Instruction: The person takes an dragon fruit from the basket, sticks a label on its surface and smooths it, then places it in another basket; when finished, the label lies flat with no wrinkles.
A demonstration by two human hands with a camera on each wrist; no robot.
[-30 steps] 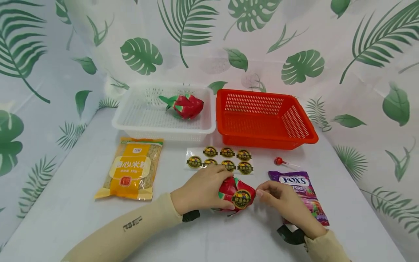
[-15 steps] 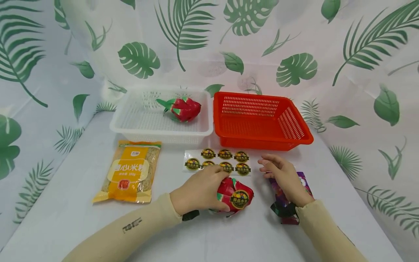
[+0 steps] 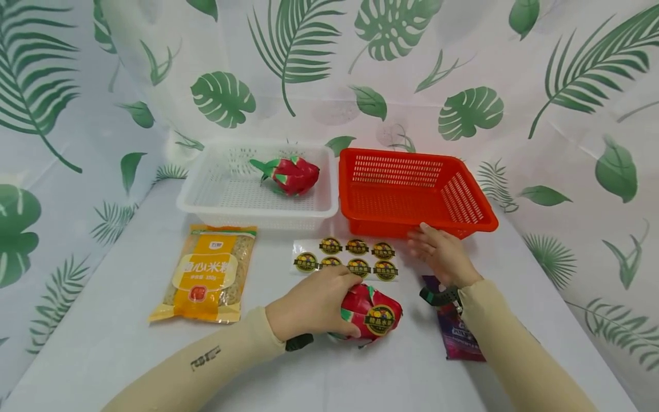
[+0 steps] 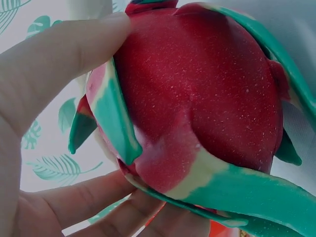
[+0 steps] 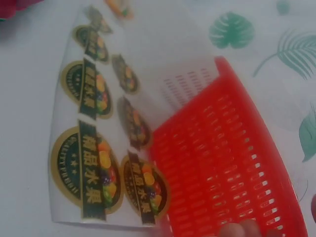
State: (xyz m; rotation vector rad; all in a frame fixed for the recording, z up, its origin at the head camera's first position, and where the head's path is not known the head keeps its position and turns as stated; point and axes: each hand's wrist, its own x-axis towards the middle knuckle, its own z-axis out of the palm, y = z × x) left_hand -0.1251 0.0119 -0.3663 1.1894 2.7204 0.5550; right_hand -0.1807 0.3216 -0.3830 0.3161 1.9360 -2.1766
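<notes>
A red dragon fruit [image 3: 372,312] with green-tipped scales and a round black-and-gold sticker lies on its side at the front middle. My left hand [image 3: 315,303] grips its left end, and in the left wrist view the thumb and fingers curl around the fruit [image 4: 197,89]. My right hand [image 3: 443,254] hovers by the front wall of the red basket [image 3: 417,224], fingers loosely extended and holding nothing. Between the hands and the baskets lies a clear sheet of round fruit stickers [image 3: 357,266]; its stickers [image 5: 91,170] show large in the right wrist view.
A second dragon fruit [image 3: 296,176] sits in the white basket [image 3: 257,220] at the back left. An orange-and-yellow bag of rice noodles [image 3: 206,274] lies at left. The purple candy bag [image 3: 458,335] is partly covered by the right forearm.
My right hand has left the fruit's right end and moved back toward the red basket, now covering the lollipop's place. The left hand keeps its hold on the dragon fruit.
</notes>
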